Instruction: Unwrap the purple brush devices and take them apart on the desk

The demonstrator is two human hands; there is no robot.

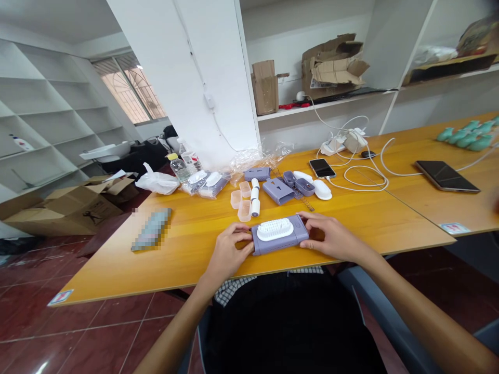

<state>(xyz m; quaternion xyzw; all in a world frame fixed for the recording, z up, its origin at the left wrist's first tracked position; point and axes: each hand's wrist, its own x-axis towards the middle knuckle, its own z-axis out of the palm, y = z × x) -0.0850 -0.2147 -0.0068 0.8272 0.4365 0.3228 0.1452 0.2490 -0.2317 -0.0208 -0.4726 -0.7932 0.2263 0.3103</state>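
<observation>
Head view: you are seated at a wooden worktop [195, 234], with a lilac case [279, 244] lying flat near its front edge, between your two hands. A white bristle brush [275, 228] sits on top of the case, bristles up. Your left hand [229, 253] has thumb and fingers closed around the left end; your right hand [332, 237] grips the right end in the same way, its thumb on the near side. This piece looks mostly put together, with case and brush joined, though you cannot tell from here whether every part is fully seated. Just beyond it, other parts lie apart and unassembled: an open lilac sleeve [278, 191], a flat lilac panel [257, 174], small lilac cups [304, 187], smooth white oval pieces [323, 189] and a coil spring [307, 204]. To the left of these stand clear plastic boxes [245, 211] and a row of small white cylinders [255, 208], none of them fitted into anything visible. Farther left, near the bottles [179, 167], are two lilac-and-white units [213, 185] in clear wrap, which appear complete. A phone [322, 168] with a white cable plugged in lies behind the loose parts.
</observation>
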